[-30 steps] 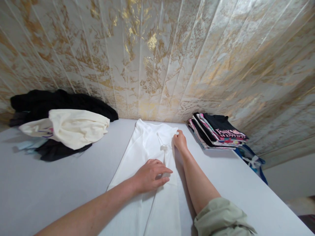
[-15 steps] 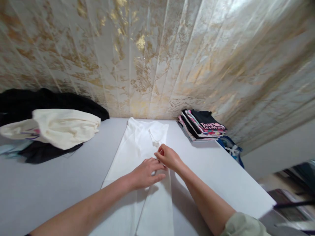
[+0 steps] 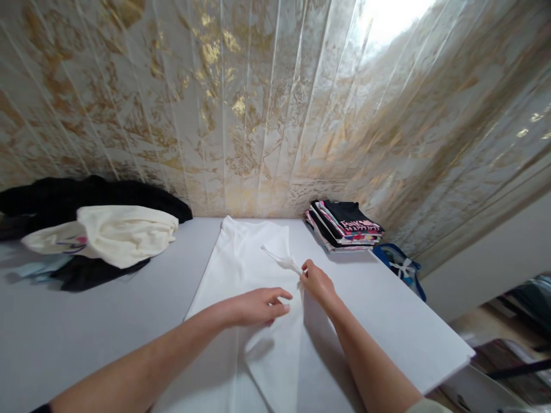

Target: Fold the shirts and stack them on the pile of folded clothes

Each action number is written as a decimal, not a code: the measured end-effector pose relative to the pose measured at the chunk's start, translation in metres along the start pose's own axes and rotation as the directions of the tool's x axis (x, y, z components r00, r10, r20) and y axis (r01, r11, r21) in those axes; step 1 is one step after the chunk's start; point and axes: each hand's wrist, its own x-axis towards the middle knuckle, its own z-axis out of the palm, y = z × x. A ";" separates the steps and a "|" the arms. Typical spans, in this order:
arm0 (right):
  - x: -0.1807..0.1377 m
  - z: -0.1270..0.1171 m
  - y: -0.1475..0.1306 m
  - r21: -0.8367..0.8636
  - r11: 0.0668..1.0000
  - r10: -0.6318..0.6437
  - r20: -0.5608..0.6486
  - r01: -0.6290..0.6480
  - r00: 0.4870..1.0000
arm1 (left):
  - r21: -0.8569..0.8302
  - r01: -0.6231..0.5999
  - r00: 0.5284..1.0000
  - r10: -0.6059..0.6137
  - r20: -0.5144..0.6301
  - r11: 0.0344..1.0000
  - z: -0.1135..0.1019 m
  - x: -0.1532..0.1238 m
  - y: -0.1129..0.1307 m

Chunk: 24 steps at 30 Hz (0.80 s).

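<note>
A long white garment (image 3: 245, 269) lies flat down the middle of the white table (image 3: 379, 310), folded lengthwise. My right hand (image 3: 316, 282) pinches a thin white strap (image 3: 279, 259) of the garment and holds its edge lifted a little. My left hand (image 3: 257, 305) hovers just above the cloth beside it, fingers stretched out and slightly apart, holding nothing.
A heap of unfolded clothes, cream (image 3: 116, 232) over black (image 3: 86, 195), lies at the back left. A stack of folded clothes (image 3: 344, 225) sits at the back right by the gold-marbled wall. A blue bag (image 3: 400, 268) hangs past the table's right edge.
My right hand drew back from the garment's far end to beside my left hand, pulling the strap with it. My left hand lifted off the cloth. The view swung right.
</note>
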 end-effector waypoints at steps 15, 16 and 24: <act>0.022 0.019 0.001 -0.035 0.999 -0.043 -0.186 0.037 0.982 | 0.260 0.403 0.707 -0.118 -0.697 0.877 -0.085 0.138 -0.029; 0.024 0.017 0.005 -0.025 1.000 -0.007 -0.179 0.003 0.984 | 0.270 0.395 0.715 -0.110 -0.690 0.878 -0.083 0.144 -0.030; 0.029 0.010 0.019 0.045 0.996 0.083 -0.139 -0.078 0.987 | 0.264 0.354 0.768 -0.118 -0.629 0.897 -0.079 0.174 -0.028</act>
